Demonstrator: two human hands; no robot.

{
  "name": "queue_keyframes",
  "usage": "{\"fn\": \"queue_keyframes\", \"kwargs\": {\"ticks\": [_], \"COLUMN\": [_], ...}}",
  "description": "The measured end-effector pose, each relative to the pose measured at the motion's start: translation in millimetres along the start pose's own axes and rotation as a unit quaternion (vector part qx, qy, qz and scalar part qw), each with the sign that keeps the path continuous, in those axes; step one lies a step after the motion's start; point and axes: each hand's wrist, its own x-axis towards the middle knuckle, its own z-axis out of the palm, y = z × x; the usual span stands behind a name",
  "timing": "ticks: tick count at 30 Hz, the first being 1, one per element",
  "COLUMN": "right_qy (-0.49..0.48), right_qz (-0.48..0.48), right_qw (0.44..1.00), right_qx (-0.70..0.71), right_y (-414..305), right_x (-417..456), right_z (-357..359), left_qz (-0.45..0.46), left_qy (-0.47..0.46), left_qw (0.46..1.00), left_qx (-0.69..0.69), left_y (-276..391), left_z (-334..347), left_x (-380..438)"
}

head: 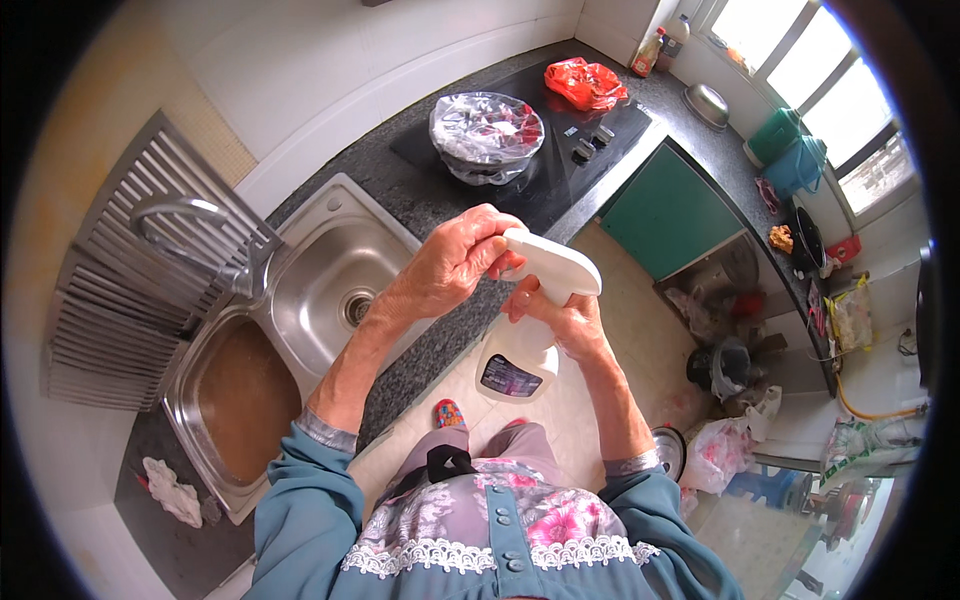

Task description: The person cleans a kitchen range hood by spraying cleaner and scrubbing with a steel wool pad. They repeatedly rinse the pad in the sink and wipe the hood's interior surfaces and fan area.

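A white plastic spray bottle [517, 352] with a dark label on its body is held up in front of me, beyond the counter's edge and above the floor. My right hand [566, 319] grips it around the neck, just below the white trigger head [555, 262]. The fingers of my left hand [469, 259] pinch the nozzle end of that head. The trigger is partly hidden by my fingers. To the left of my hands lies the steel double sink [322, 217], one bowl holding brown water [247, 397].
A plastic-covered bowl [487, 139] and a red plastic bag [585, 84] rest on the black cooktop [555, 161]. The faucet [180, 214] arches near a metal rack [112, 300]. A crumpled white cloth [172, 491] lies beside the sink. Bags [716, 454] stand on the right.
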Motion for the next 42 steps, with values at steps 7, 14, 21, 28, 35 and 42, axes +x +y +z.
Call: {"fn": "queue_keyframes", "kwargs": {"ticks": [7,14,21,28,35,42], "right_qy": [-0.030,-0.070,-0.123,-0.067,-0.092,-0.047], "right_qz": [0.006,0.030,0.008,0.057,0.032,0.055], "right_qw": [0.999,0.997,0.991,0.996,0.993,0.997], "right_qx": [-0.022,0.031,-0.044,-0.029,-0.068,-0.005], "right_y": [-14.1,-42.0,-59.4,-57.3,-68.7,-79.2], "right_x": [47.2,82.4,112.9,148.4,189.5,222.1], "right_z": [-77.6,-156.1,-204.9,-231.9,-245.4,-249.6], "left_qz": [-0.075,-0.024,-0.018,-0.079,-0.068,-0.115], "left_qy": [0.043,0.088,0.161,0.169,0.076,0.023], "left_qw": [0.995,0.989,0.978,0.982,0.985,0.902], "left_qx": [-0.055,0.115,0.132,-0.044,-0.138,-0.415], "left_y": [-28.1,-29.3,-58.9,-72.3,-96.8,-121.9], "left_z": [25.0,65.3,90.7,84.3,44.9,28.4], "left_x": [79.7,150.5,191.0,230.2,269.0,325.4]}}
